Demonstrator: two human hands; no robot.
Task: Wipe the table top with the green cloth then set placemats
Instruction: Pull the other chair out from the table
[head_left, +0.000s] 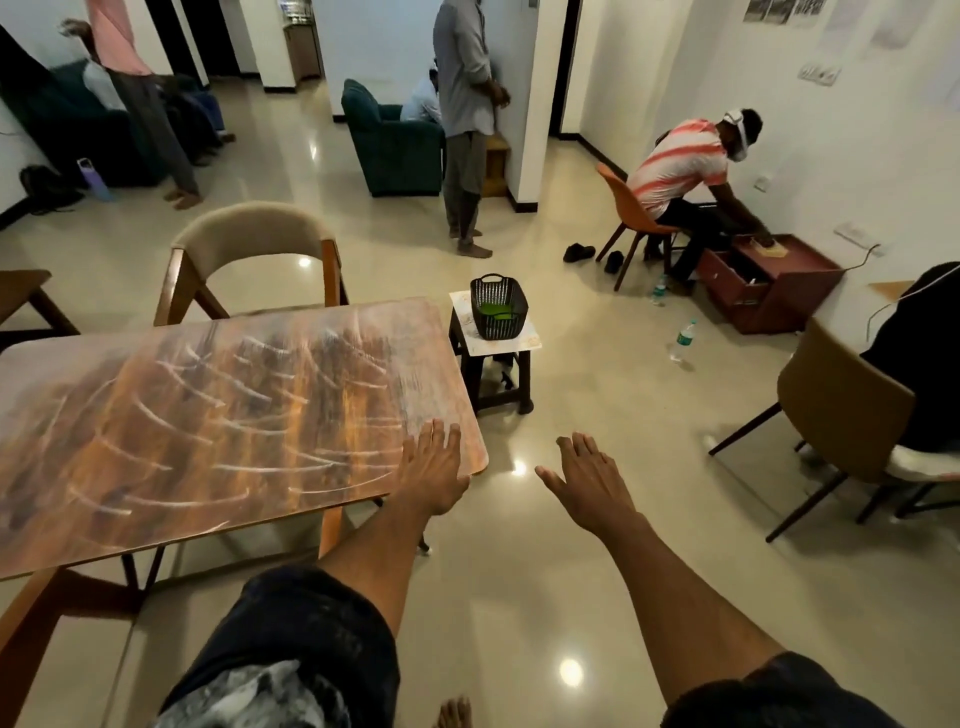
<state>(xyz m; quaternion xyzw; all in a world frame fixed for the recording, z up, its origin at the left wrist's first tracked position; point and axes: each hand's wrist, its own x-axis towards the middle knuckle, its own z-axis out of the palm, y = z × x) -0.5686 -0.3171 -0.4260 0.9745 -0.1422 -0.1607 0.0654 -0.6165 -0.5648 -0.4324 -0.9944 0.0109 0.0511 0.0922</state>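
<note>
The wooden table top (218, 415) fills the left of the view, streaked with curved whitish marks. My left hand (434, 467) lies flat with straight fingers on the table's near right corner. My right hand (587, 480) hovers open over the floor to the right of the table, holding nothing. The green cloth (496, 310) lies inside a black plastic basket (500, 306) on a small stool (493, 343) just beyond the table's right end. I see no placemats.
A beige-backed chair (254, 249) stands at the table's far side. A brown chair (841, 415) stands at the right. A water bottle (682, 340) stands on the floor. Several people stand or sit further back; one sits on an orange chair (623, 208).
</note>
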